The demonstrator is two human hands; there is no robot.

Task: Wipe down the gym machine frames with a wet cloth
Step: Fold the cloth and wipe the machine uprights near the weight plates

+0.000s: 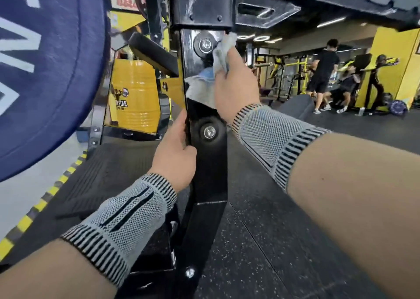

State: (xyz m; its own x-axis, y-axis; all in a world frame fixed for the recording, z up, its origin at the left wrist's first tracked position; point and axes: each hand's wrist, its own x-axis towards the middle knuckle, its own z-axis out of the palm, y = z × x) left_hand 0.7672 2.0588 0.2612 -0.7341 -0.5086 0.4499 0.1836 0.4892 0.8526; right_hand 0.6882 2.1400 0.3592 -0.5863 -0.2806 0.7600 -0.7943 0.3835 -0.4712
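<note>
Right hand (pixel 236 87) clutching the grey cloth (pixel 204 87) against the black frame upright (pixel 210 162) by the upper bolt (pixel 205 44), left hand (pixel 175 151) wrapped round the upright's edge lower down; likely risk: cloth snagging on that bolt, or grip slipping on wet steel.

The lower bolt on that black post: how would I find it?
Find the upright black post at centre. The left hand grips its edge; the bolt sits just right of it, bare, unlike the upper bolt beside the grey cloth.

Blue plate (pixel 45 71) cut off left, cloth (pixel 205 87) partly hidden by hand
</note>
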